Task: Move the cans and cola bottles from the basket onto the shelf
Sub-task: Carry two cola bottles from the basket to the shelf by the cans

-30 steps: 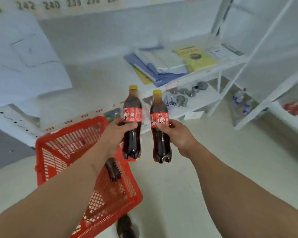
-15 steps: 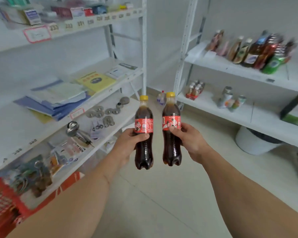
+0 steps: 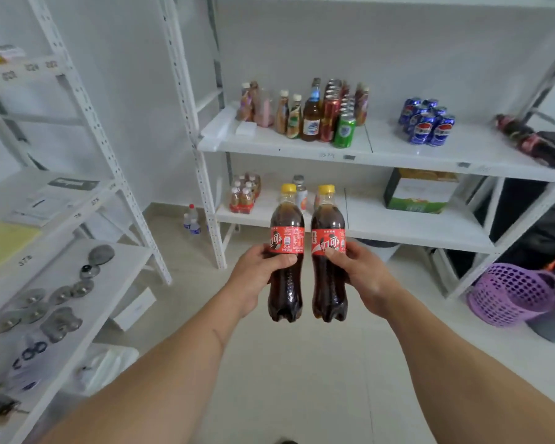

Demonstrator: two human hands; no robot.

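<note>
White shelves fill the room now. The red basket seen a moment ago is out of view, and the drinks shelf (image 3: 382,149) has come to the middle, facing the person. On the left, a side rack (image 3: 77,283) holds round metal bits too blurry to name. The left hand (image 3: 257,277) grips the left cola (image 3: 286,251) around its middle, and the right hand (image 3: 362,277) grips the right cola (image 3: 328,251) the same way. Both bottles stand upright, side by side, just apart, held in the air in front of the lower shelf as before. Behind them a small bottle is half hidden. Up on the shelf stand mixed bottles (image 3: 302,113), then blue cans (image 3: 426,123). Dark bottles at the far right are cut off by the edge. A purple basket (image 3: 510,293) sits on the floor.
</note>
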